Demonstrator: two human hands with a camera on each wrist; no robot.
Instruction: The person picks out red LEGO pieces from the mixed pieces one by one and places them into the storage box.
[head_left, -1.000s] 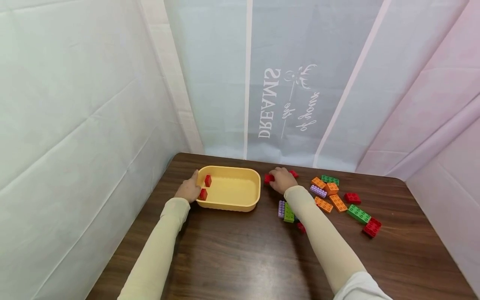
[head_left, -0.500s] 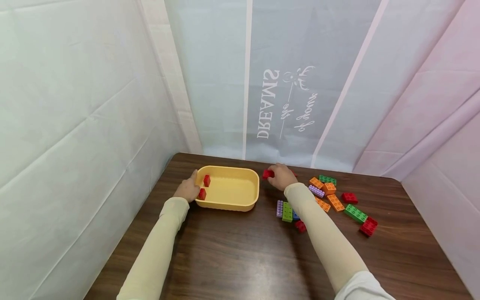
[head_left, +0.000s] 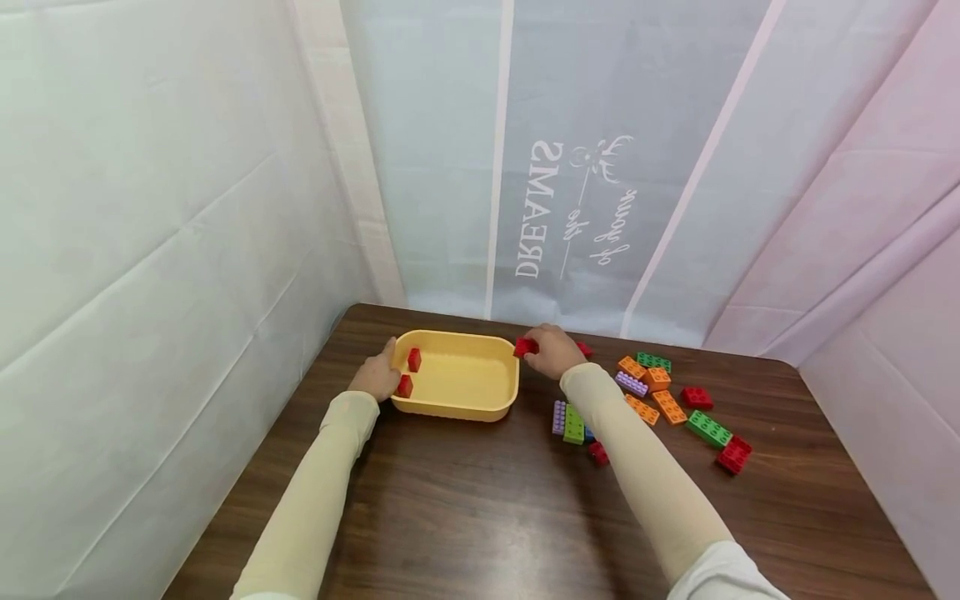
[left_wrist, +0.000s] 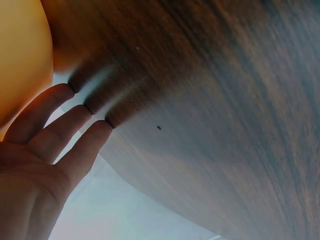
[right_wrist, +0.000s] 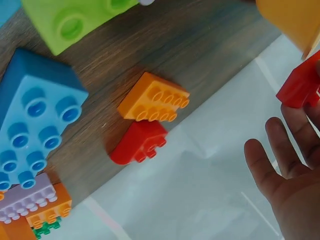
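A: What to make of the right-hand grip [head_left: 553, 354]?

B: Pinching a red brick [head_left: 525, 347], narrowed to about the brick's width. Can't see the thumb in the right wrist view.

A: And where to find that brick?

B: Right at the far right corner of the yellow tray [head_left: 453, 412], by the rim. Can't tell touching from barely apart.

A: And the left-hand grip [head_left: 377, 375]?

B: Resting against the tray's opposite end, fairly straight-fingered and spread (clearest from the left wrist), with no brick in hold.

A: How to do this step well?

B: Better to raise the brick's lower edge clear of the rim, then carry level and lower gently rather than drop. Best to aim for bare tray floor, away from the farther red brick [head_left: 415, 360] and the nearer red brick [head_left: 405, 385] at the left end. Steady the tray lightly, without tipping.

A: Pointing which way?

B: Slanting up to the right in the right wrist view, past the picture's edge, apparent studs on the lower side. Lying roughly left to right in the head view, long axis included, at a guess; can't be sure behind those fingers.
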